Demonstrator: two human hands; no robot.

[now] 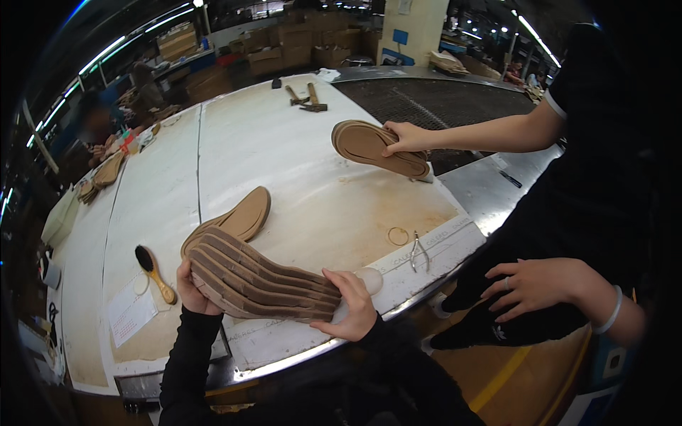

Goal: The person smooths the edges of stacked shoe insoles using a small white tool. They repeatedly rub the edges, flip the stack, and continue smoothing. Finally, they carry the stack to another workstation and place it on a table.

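A stack of several tan and brown shoe soles (263, 275), edges turned up toward me, is held between my two hands over the near part of the table. My left hand (193, 290) is closed around the wider left end, its fingers partly hidden. At the narrower right end, my right hand (354, 307) grips with thumb and fingers. Just behind the stack lie more tan soles (245, 215), partly covered by it. A wooden-handled brush (156, 275) with dark bristles rests left of my left hand. Beside my right hand sits a round whitish thing (371, 279).
At right, a co-worker's hand (406, 138) holds tan soles (362, 145) over the white table (312, 170). Nippers (419, 253) and a thin ring (398, 236) lie near the front edge. Hammers (313, 99) lie at the back; a printed paper (133, 312) at left.
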